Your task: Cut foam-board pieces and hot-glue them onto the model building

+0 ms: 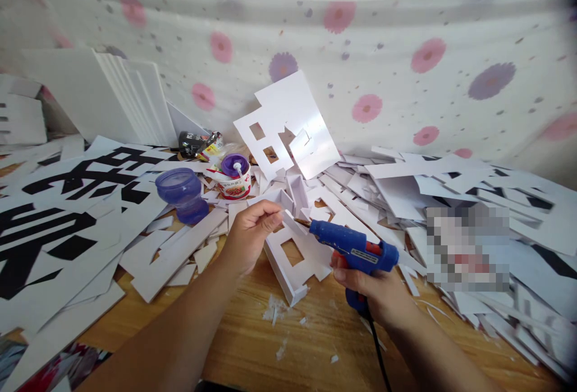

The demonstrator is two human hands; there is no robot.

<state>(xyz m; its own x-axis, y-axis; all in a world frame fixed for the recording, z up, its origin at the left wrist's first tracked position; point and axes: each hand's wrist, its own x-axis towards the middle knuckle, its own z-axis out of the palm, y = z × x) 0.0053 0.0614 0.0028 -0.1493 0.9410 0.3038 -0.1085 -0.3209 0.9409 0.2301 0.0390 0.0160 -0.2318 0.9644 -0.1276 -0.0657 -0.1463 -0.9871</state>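
Note:
A blue hot glue gun [354, 245] is gripped in my right hand [376, 290], its nozzle pointing left. Between the thumb and fingers of my left hand [255, 229] is a small white foam board strip [295, 225], and the nozzle tip is at or very near it; contact I cannot tell. Just below and behind the hands lies a white foam board piece [311, 257] with square cut-outs and raised side walls. A larger white panel [295, 133] with window openings leans behind it. The gun's black cord [381, 350] runs down toward the front edge.
A purple translucent jar [183, 193] and a paper bowl [234, 184] with a purple lid stand left of centre. Scraps and sheets with black characters [67, 217] cover both sides. Stacked white boards [112, 97] lean at the back left. Bits of glue lie on the wooden table [252, 326].

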